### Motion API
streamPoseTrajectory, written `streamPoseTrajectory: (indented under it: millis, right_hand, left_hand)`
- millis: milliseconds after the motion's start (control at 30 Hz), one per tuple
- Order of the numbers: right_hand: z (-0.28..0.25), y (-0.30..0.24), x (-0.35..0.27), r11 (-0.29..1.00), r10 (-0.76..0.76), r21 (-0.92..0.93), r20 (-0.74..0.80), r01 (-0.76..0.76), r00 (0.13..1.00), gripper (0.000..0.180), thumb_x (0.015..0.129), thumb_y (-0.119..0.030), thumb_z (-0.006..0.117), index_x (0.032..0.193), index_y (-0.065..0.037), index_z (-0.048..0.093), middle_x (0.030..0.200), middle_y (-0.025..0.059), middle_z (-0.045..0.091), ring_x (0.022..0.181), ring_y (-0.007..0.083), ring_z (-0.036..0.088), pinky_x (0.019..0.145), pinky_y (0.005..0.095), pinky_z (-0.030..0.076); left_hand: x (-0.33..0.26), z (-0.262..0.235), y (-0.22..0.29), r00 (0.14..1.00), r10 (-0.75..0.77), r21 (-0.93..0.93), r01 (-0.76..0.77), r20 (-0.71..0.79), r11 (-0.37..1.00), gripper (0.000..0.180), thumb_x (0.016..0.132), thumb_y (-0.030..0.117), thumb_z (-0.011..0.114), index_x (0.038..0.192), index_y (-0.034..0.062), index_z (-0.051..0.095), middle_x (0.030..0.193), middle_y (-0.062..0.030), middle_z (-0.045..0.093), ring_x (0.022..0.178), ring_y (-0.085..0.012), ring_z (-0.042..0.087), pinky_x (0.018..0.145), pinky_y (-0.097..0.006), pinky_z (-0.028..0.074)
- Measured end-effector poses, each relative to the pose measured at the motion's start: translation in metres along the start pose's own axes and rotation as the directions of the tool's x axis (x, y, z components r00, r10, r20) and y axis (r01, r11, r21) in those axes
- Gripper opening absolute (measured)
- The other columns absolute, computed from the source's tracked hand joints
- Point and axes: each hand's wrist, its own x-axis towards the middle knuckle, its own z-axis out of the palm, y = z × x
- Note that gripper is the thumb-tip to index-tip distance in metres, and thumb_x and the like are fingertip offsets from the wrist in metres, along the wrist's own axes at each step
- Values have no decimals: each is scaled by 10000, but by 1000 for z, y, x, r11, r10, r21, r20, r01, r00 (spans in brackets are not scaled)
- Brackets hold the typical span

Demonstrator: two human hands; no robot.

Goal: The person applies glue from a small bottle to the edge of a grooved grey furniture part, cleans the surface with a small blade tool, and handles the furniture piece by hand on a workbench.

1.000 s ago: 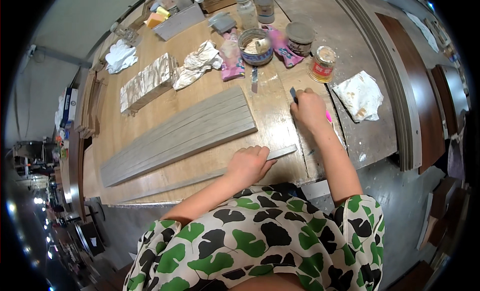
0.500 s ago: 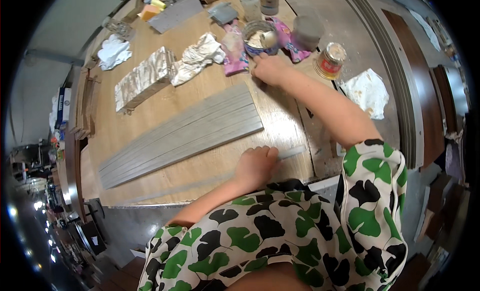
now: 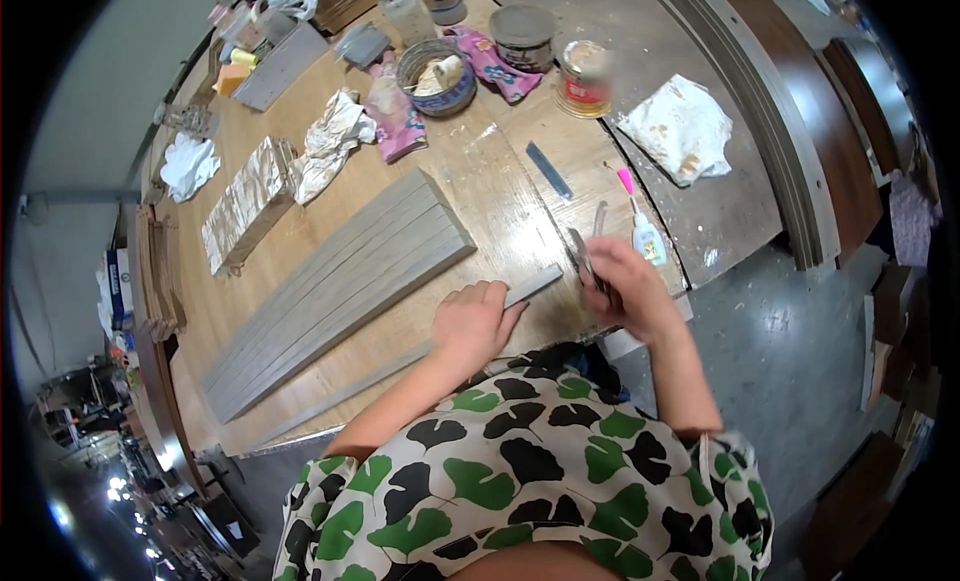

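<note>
Narrow grey strip (image 3: 535, 284) lies near the table's (image 3: 505, 206) front edge. Left hand (image 3: 468, 323): fingers curled closed over it. Right hand (image 3: 632, 286), just beyond its right end, pinches a thin dark tool (image 3: 577, 249). Behind it, grey panel (image 3: 345, 289). Best: strip pressed flat, left fingertips clear of tool.

Left of centre, boards (image 3: 340, 291) lie on the table (image 3: 490, 181), a strip (image 3: 535, 284) below them under the left hand (image 3: 470, 326). Right of centre, a tool (image 3: 579, 253) is in the right hand (image 3: 630, 287), a glue bottle (image 3: 648, 244) just above; a tub (image 3: 440, 103) stands upper centre, a rag (image 3: 683, 129) upper right.
</note>
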Motion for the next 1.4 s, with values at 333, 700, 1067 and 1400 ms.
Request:
streamPoseTrajectory:
  millis: [333, 700, 1067, 1400]
  right_hand:
    - [-18, 85, -8, 914, -375, -170, -17, 367, 927, 343, 975, -122, 507, 1280, 35, 491, 935, 104, 630, 815, 175, 624, 757, 296, 510]
    - [-7, 78, -7, 536, -743, -560, 41, 632, 668, 375, 948, -102, 521, 1317, -40, 501, 1093, 221, 629, 987, 416, 600, 846, 429, 494]
    - [4, 85, -4, 226, -777, -822, 172, 523, 606, 465, 887, -76, 562, 1343, -30, 486, 853, 175, 604, 696, 354, 618, 635, 419, 515]
    - [-7, 65, -8, 101, -597, -865, 342, 491, 726, 494, 873, -52, 495, 1360, 16, 440, 888, 192, 623, 725, 355, 630, 648, 437, 506]
  left_hand:
    - [-1, -1, 13, 998, 11, 79, -16, 63, 997, 267, 840, 242, 710, 899, 15, 582, 753, -161, 602, 672, -357, 603, 587, -436, 470]
    - [1, -2, 15, 997, 26, 97, -34, 79, 995, 281, 822, 219, 737, 915, 10, 574, 730, -170, 589, 642, -360, 597, 561, -427, 467]
    - [2, -3, 13, 997, 36, 96, -43, 75, 994, 236, 814, 177, 727, 907, 17, 580, 762, -143, 603, 667, -337, 610, 586, -410, 484]
    - [4, -3, 13, 995, 28, 104, -38, 100, 994, 224, 844, 210, 685, 883, 35, 551, 754, -125, 584, 647, -321, 599, 584, -413, 483]
